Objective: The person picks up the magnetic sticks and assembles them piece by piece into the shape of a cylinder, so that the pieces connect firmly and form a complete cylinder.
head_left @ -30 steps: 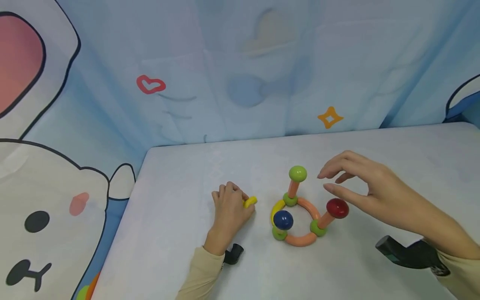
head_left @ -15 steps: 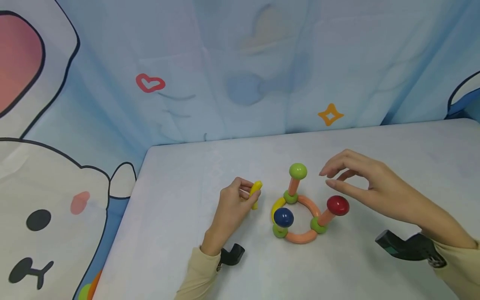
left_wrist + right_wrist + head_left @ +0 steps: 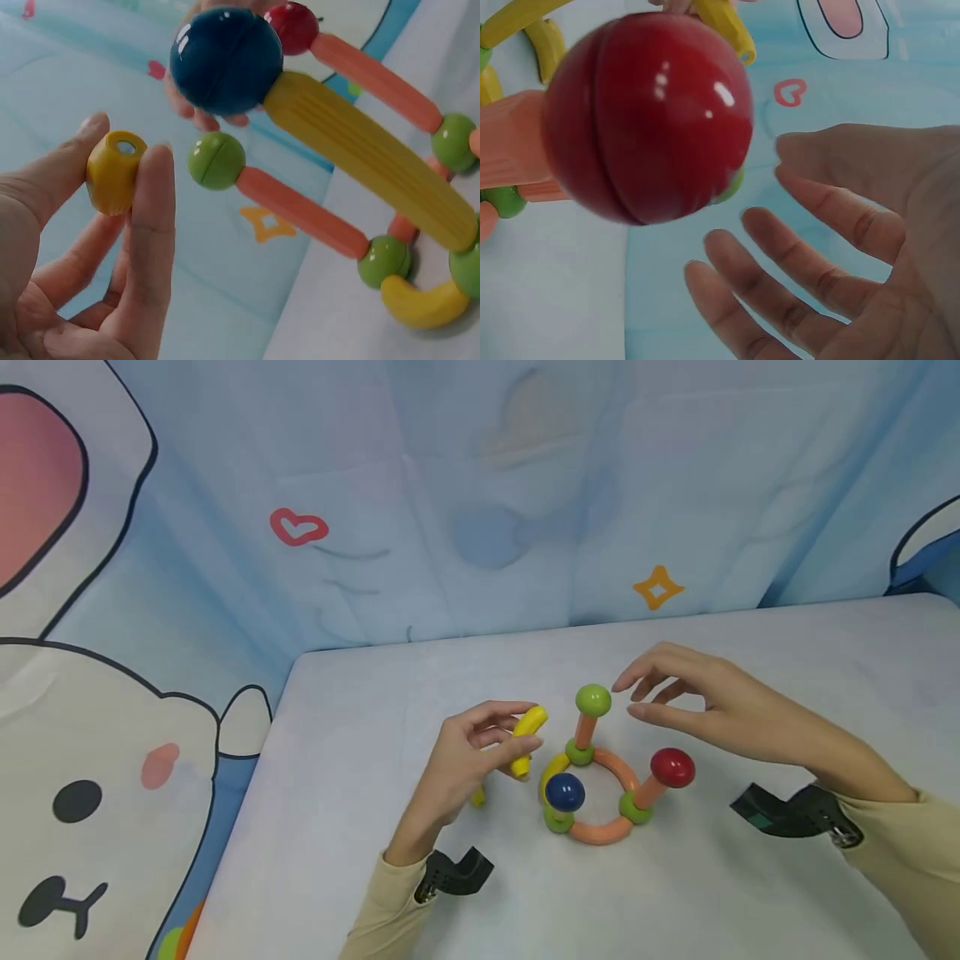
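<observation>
The left hand (image 3: pixel 471 760) pinches a curved yellow piece (image 3: pixel 531 722) between thumb and fingers, raised left of the ring structure; the left wrist view shows a hole in the end of this yellow piece (image 3: pixel 112 174). On the table stands a ring of orange and yellow curved pieces joined by green balls, its orange arc (image 3: pixel 602 833) nearest. Upright sticks on it carry a green ball (image 3: pixel 593 700), a blue ball (image 3: pixel 565 792) and a red ball (image 3: pixel 672 767). The right hand (image 3: pixel 705 702), fingers loosely bent and holding nothing, hovers right of the green ball and above the red one.
Another yellow piece (image 3: pixel 477 796) lies on the white table (image 3: pixel 360 777), partly hidden behind the left hand. A blue printed curtain (image 3: pixel 450 485) hangs behind the table's back edge. Black wrist cameras sit below both hands.
The left hand has lifted the yellow piece from near the table and moved it up and right towards the ring, uncovering another yellow piece. The right hand has shifted left and slightly up.
</observation>
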`<move>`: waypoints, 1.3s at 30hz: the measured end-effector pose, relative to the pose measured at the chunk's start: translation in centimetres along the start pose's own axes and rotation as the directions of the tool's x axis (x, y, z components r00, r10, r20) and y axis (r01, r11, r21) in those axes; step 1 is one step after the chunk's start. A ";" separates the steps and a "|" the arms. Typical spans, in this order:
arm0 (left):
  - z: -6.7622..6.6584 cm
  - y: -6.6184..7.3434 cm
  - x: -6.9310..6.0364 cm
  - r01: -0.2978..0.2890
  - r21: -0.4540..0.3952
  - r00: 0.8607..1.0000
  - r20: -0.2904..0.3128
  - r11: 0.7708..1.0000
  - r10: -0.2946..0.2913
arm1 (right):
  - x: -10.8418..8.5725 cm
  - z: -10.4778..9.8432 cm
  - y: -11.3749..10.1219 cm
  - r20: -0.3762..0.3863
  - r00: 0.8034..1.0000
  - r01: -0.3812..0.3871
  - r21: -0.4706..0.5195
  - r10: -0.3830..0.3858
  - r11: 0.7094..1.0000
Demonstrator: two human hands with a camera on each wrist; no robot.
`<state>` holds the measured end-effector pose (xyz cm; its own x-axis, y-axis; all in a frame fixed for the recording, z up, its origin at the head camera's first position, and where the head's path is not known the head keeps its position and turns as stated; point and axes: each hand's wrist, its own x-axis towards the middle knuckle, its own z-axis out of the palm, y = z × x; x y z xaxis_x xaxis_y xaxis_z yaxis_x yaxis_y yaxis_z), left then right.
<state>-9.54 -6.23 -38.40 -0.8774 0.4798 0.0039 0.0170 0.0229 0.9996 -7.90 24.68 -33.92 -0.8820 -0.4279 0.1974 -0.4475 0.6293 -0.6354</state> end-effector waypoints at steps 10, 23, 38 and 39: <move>1.6 -0.5 1.7 0.161 -0.005 0.987 -0.007 0.987 -0.161 | 2.3 0.2 -0.9 0.127 0.992 -0.030 0.066 0.022 0.997; 2.8 0.0 2.0 0.182 -0.028 0.983 -0.022 0.983 -0.183 | 3.1 0.8 -0.9 0.171 0.985 -0.030 0.082 0.016 0.996; 2.7 0.8 1.5 0.143 0.056 0.990 -0.018 0.988 -0.142 | 4.0 1.0 -3.1 0.226 0.966 0.133 -0.021 -0.125 0.991; 2.8 0.8 1.5 0.143 0.054 0.990 -0.017 0.988 -0.142 | 4.2 1.0 -3.3 0.247 0.961 0.140 -0.033 -0.128 0.990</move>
<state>-9.50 -3.07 -37.64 -0.8787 0.4570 -0.1378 -0.0827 0.1387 0.9869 -9.95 20.15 -31.74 -0.7537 -0.6515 0.0865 -0.5711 0.5842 -0.5767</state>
